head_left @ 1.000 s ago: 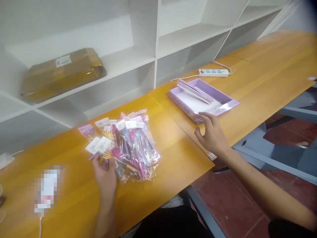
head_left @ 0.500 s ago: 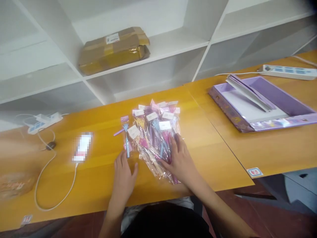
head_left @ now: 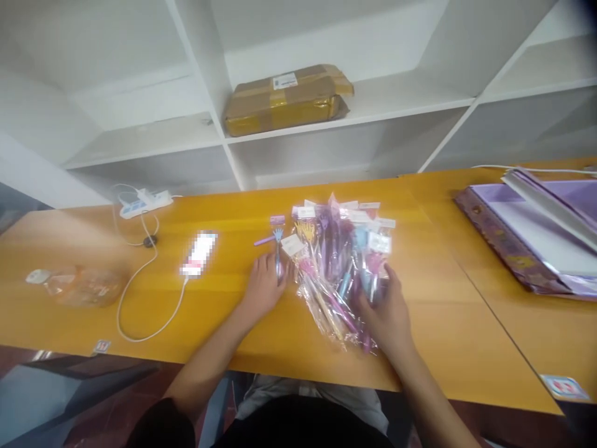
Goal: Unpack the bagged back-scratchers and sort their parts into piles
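Observation:
A heap of clear plastic packets (head_left: 342, 255) with pink, purple and blue pens and white header cards lies on the orange table (head_left: 224, 311). My right hand (head_left: 385, 314) rests on the heap's near right side, fingers spread over the packets. My left hand (head_left: 265, 287) lies just left of the heap, its fingers closed round the handle of a single blue pen with a hand-shaped top (head_left: 278, 249). A small purple piece (head_left: 265, 240) lies beside that pen.
A purple tray with white sheets (head_left: 527, 230) sits at the right. A phone (head_left: 199, 252) with a white cable, a power strip (head_left: 140, 202) and a clear bag (head_left: 79, 286) lie at the left. White shelves behind hold a brown parcel (head_left: 286, 98).
The view has swung left. My right hand left the purple tray and came down onto the packet heap. My left hand stayed by the blue pen.

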Demonstrator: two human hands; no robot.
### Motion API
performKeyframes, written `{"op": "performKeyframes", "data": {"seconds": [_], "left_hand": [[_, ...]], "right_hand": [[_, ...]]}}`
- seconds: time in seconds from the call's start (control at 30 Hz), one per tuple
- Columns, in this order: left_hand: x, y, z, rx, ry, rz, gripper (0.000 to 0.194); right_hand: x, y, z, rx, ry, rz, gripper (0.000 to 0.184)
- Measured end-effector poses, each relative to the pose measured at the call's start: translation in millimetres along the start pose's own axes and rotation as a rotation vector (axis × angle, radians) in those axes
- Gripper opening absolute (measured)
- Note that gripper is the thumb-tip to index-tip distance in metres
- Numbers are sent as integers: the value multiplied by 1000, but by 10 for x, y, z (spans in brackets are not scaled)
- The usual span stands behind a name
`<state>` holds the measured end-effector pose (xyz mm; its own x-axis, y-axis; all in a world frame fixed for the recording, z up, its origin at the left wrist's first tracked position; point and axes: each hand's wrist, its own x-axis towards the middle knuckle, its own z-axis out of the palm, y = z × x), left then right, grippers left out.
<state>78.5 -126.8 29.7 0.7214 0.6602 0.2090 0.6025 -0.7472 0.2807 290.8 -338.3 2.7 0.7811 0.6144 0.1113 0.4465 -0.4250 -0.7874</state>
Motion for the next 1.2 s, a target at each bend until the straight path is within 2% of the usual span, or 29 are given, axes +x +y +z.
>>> {"op": "performKeyframes", "data": {"seconds": [0.07,0.13,0.23,0.33,0.4,0.5,0.53,0.6,0.67,0.73,0.8,0.9,1.03,1.1,1.2], "left_hand": [[-62,86,-69,-37,19,6,33],[-76,167,-133,-76,-9,23,24],[30,227,-142,-71,-96,7,32],[163,206,-48,-77,-165,-25,37],[185,157,14,-86,-171,-14,34],[115,15,17,-76,-106,17,31],[85,-49,-6,-77,-79,12,35],[47,-181,-60,-98,-48,-23,55],[54,-274,-82,-147,-85,-62,82],[99,-280,-32,-226,-150,-53,102],[154,-181,94,-314,-159,-25,112],[207,114,368,-402,-69,-47,119],[194,533,673,-485,31,-108,103],[178,672,731,-591,83,-127,97],[167,789,716,-822,124,-208,92]], "right_hand": [[45,-16,-53,7,3,32,96],[152,-58,-118,4,14,-8,95],[396,-110,-199,-81,14,-152,92],[601,-53,-247,-227,-102,-225,90],[654,39,-277,-282,-164,-240,85],[636,181,-330,-363,-94,-275,83],[622,214,-347,-389,-64,-257,86],[609,253,-362,-403,-71,-169,99],[623,254,-329,-346,-167,-112,111],[655,222,-231,-286,-241,-124,118],[688,159,-81,-273,-235,-136,123],[699,16,170,-321,-172,-88,130],[618,-206,443,-359,-112,-72,136],[552,-295,544,-347,-88,-92,138],[463,-391,651,-297,-79,-103,136]]}}
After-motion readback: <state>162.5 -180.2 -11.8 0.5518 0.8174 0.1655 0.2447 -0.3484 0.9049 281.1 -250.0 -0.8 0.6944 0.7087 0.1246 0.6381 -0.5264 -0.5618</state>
